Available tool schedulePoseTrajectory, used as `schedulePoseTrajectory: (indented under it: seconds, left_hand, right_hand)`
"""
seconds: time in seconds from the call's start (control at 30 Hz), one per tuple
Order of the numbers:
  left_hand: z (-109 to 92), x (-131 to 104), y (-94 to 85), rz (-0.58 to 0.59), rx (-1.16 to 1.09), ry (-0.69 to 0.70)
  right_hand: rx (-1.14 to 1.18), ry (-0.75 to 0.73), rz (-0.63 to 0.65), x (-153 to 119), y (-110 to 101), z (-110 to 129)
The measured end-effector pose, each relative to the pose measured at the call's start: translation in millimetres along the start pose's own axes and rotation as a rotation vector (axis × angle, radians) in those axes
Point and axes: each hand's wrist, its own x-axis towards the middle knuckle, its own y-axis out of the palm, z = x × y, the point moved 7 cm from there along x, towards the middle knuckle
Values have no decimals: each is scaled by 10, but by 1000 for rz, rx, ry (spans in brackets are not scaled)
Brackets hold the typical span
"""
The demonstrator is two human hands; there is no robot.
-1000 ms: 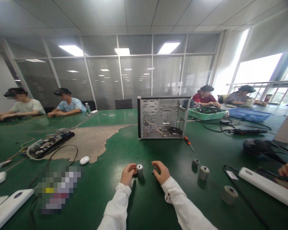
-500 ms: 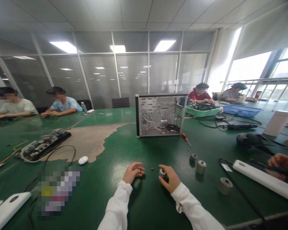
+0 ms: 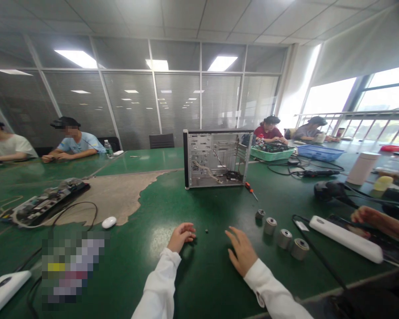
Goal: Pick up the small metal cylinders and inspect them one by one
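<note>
A metal cylinder [image 3: 284, 239] has moved into the row beyond my empty, wide-spread right hand [image 3: 242, 252], while from afar I see a small dark part [image 3: 206, 231] between both hands, nearer my loosely open left hand [image 3: 180, 238].

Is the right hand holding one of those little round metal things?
No, the right hand is open, and the four metal cylinders all stand on the green table to its right.

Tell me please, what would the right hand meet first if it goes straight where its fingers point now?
Probably the open computer case, at its lower edge; the small dark part seems left of that line. Depth is unclear in this one view.
</note>
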Motion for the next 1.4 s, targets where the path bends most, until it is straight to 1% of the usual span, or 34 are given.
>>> schedulePoseTrajectory:
  seconds: [0.07,0.13,0.23,0.3,0.37,0.43,0.5,0.53,0.6,0.67,0.73,0.8,0.83,0.9,1.0,1.07,1.23,1.4]
  left_hand:
    - [6,-1,-8,-8,-12,0]
    - [15,2,-19,-17,-23,1]
    - [36,13,-43,-30,-43,3]
    - [49,21,-57,-34,-56,2]
    - [54,26,-70,-37,-67,-1]
    - [50,30,-83,-45,-73,-5]
    - [37,34,-91,-53,-74,-10]
    - [30,36,-93,-54,-73,-12]
    - [16,42,-92,-55,-68,-17]
    - [5,48,-90,-57,-64,-20]
    - [-5,55,-86,-58,-62,-21]
    - [-14,61,-83,-58,-64,-19]
    - [-16,64,-86,-62,-64,-19]
    - [-16,68,-94,-70,-63,-22]
    - [-12,71,-104,-70,-62,-18]
    - [-7,70,-109,-68,-63,-14]
    - [6,71,-113,-64,-52,-10]
    - [19,77,-119,-62,-66,-9]
  right_hand:
    - [75,-44,127,118,202,225]
    - [116,-76,190,259,344,392]
    - [162,-130,211,471,497,548]
    - [183,-140,197,565,580,576]
    - [202,-149,177,592,628,546]
    - [216,-159,146,553,590,428]
    - [199,-138,81,470,422,170]
    - [163,-96,26,419,282,-27]
    - [45,25,-101,295,-81,-504]
    - [-64,172,-173,154,-452,-1005]
    - [-119,304,-159,26,-735,-1420]
    - [-132,413,-132,-81,-917,-1689]
    - [-129,448,-111,-120,-962,-1763]
    - [-122,481,-59,-166,-974,-1817]
    - [-125,471,22,-180,-894,-1784]
    - [-137,455,54,-173,-848,-1759]
    - [-187,416,78,-144,-817,-1748]
    - [-209,428,104,-177,-783,-1797]
